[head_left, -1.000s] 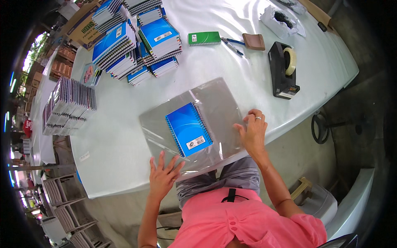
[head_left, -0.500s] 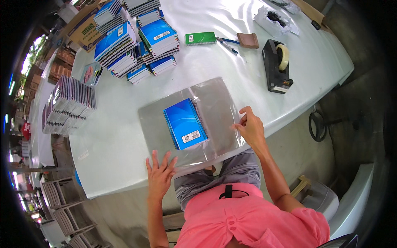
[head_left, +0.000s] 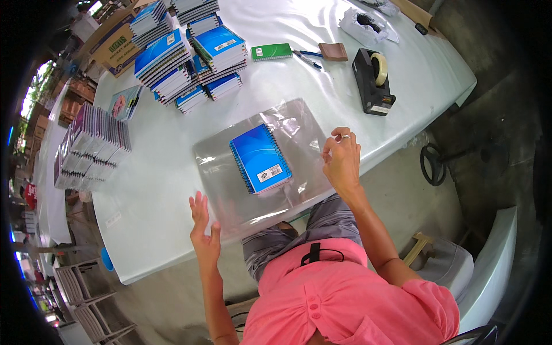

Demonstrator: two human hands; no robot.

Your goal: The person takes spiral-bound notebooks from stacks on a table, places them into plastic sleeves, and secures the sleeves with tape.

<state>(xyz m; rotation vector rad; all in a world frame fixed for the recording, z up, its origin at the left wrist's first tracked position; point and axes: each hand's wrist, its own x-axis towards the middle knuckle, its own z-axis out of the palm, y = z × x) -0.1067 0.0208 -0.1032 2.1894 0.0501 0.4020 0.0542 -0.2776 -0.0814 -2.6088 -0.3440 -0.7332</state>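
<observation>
A blue spiral-bound notebook point(head_left: 261, 155) with a white label lies on a clear plastic sheet point(head_left: 221, 198) near the table's front edge. My left hand point(head_left: 205, 230) is beside the sheet's near left corner, its fingers stretched out and nothing in it. At the sheet's right edge, my right hand point(head_left: 343, 161) has its fingers curled and thumb pinched against them, on the plastic's rim. A ring shows on one of its fingers.
Stacks of blue notebooks point(head_left: 218, 43) stand at the back left, near a cardboard box point(head_left: 115, 49). Wrapped notebooks point(head_left: 92, 144) are piled at far left. Further right are a green notebook point(head_left: 271, 52), pens point(head_left: 307, 57), a brown pouch point(head_left: 333, 52) and a tape dispenser point(head_left: 371, 83).
My left hand has lifted off the sheet's near corner and shifted left. My right hand has moved up along the right edge, its fingers curling closer. The view has shifted slightly.
</observation>
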